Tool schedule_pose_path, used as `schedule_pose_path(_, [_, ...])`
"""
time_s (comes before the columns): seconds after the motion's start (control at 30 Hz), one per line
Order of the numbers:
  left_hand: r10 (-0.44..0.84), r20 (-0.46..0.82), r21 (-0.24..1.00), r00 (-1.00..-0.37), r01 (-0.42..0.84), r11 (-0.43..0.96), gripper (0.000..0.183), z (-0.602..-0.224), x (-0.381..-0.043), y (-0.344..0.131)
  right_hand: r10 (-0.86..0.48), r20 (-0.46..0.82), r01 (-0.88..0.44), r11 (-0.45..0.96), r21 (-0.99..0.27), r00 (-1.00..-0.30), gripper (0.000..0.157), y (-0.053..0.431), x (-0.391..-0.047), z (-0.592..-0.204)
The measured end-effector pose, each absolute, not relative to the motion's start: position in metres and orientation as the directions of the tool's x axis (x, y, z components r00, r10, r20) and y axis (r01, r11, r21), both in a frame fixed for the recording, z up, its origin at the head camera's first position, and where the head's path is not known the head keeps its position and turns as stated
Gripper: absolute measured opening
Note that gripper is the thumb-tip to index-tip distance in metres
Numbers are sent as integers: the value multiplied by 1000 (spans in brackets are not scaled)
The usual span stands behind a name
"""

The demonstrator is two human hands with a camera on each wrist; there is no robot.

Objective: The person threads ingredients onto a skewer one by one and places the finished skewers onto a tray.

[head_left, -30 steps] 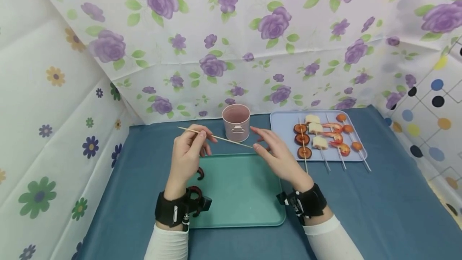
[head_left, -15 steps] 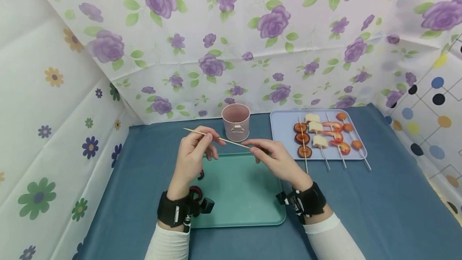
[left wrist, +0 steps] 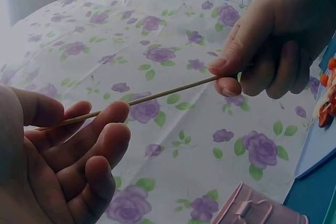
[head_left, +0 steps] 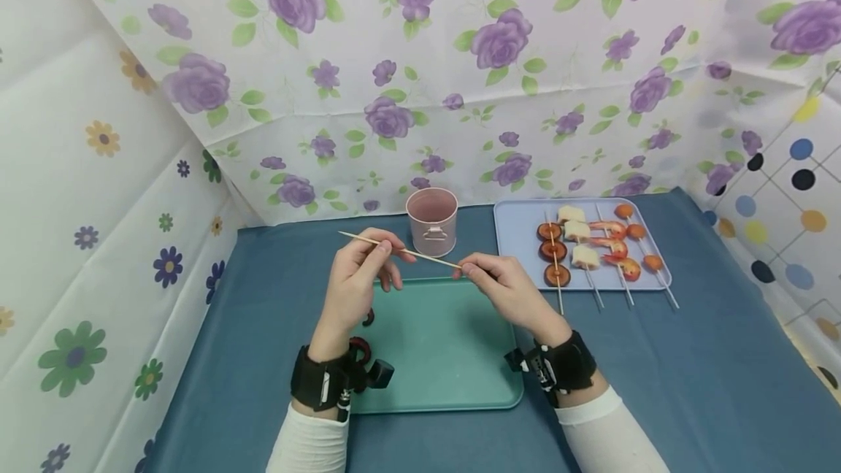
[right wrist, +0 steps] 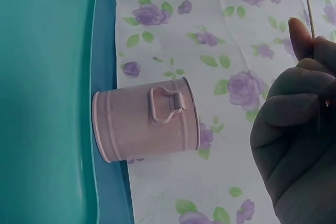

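Note:
A thin wooden skewer [head_left: 427, 257] is held above the far edge of the green tray [head_left: 447, 363], sloping slightly down to the right in the head view. My left hand [head_left: 352, 283] pinches it between thumb and forefinger, with the other fingers loosely bent. At its right end, my right hand [head_left: 504, 289] grips the skewer [left wrist: 173, 92] between thumb and curled forefinger, which covers the tip. Nothing is threaded on the part that shows. Dark red curled pieces [head_left: 361, 348] lie at the green tray's left side, partly hidden by my left wrist.
Behind the green tray stands a pink metal bucket [head_left: 431, 225], close to both hands. A pale blue tray [head_left: 515, 228] at the back right bears skewers of mushroom slices [head_left: 552, 251], white chunks [head_left: 584, 257], shrimp [head_left: 612, 247] and orange balls [head_left: 635, 232]. Patterned cloth walls [head_left: 407, 57] surround the table.
My right hand has gone from open fingers near the skewer's right end to gripping that end. My left hand has shifted slightly right with the skewer.

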State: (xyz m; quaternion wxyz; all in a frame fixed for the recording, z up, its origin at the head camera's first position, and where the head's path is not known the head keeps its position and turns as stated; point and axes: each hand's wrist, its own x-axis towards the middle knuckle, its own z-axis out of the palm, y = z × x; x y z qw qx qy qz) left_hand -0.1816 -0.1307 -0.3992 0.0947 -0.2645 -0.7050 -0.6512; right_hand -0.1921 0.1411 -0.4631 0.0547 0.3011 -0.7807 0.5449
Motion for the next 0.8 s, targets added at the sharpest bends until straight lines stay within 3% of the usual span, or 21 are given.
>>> schedule_pose_path(0.37, [318,399,898,-860,437,54,33,-398,-181,-139,-349,416,-518,282,-808,-839,28,147,-192,-460])
schedule_pose_path(0.6, [409,234,816,-882,407,411,23,-416,-176,-177,-304,426,-503,253,-826,-852,28,149,-190,-456])
schedule_pose_path(0.8, [590,-13,693,-807,418,587,15,-445,-169,-213,-263,423,-485,251,-838,-867,28,153,-190,-455])
